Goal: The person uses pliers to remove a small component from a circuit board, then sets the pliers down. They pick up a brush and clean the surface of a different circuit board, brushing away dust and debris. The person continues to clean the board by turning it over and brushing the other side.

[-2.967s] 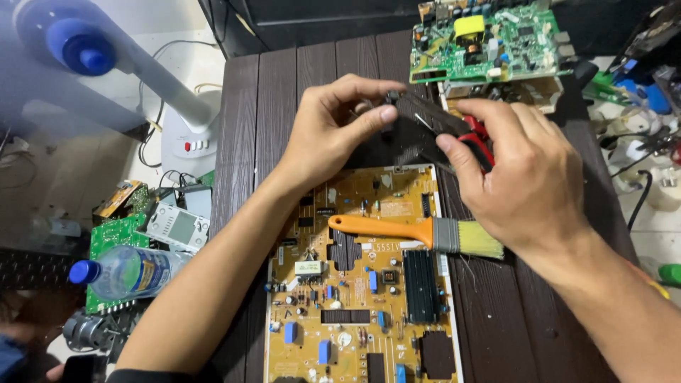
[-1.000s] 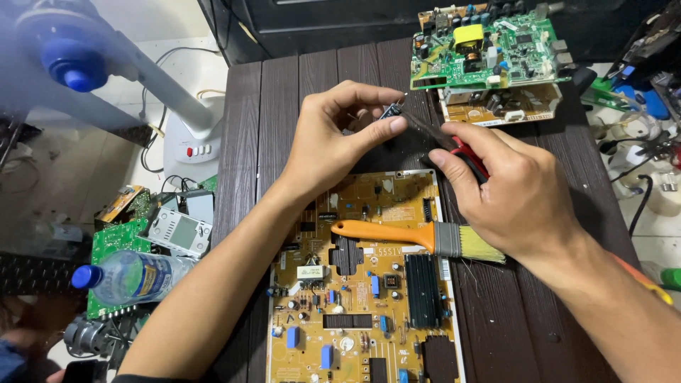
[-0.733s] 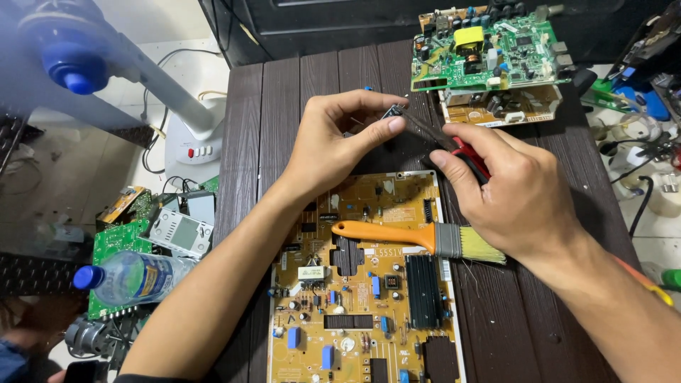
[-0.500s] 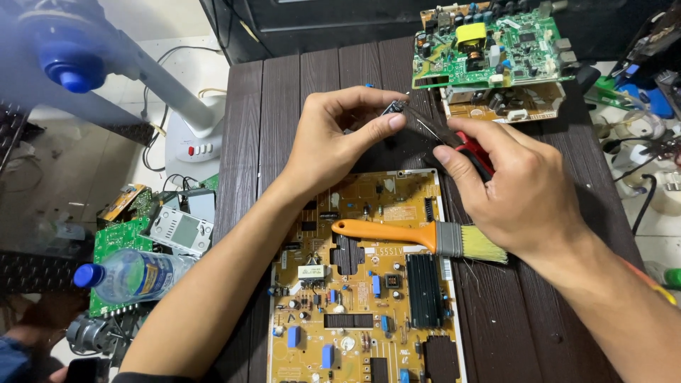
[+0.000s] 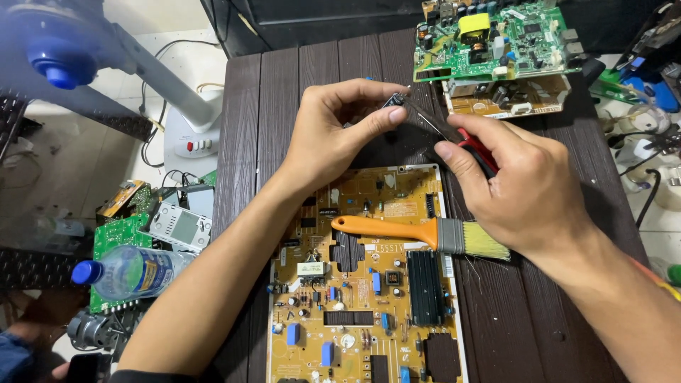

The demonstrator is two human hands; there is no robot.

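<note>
Since the earlier frame the right hand (image 5: pixel 528 191) had eased slightly away, so the tool's thin metal tip showed clearer. The left hand (image 5: pixel 340 131) pinched a small dark part (image 5: pixel 394 100) between thumb and forefinger; the right was clamped on red-handled pliers (image 5: pixel 474 147), their tip at the part. Work on it looked unfinished. Below the hands an orange-handled brush (image 5: pixel 418 232) lay on the yellow circuit board (image 5: pixel 362 298); a green circuit board (image 5: pixel 496 39) sat beyond.

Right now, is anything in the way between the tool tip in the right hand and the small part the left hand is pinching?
Nothing visible: the tool in the right hand points straight at the small part pinched by the left hand.
</note>
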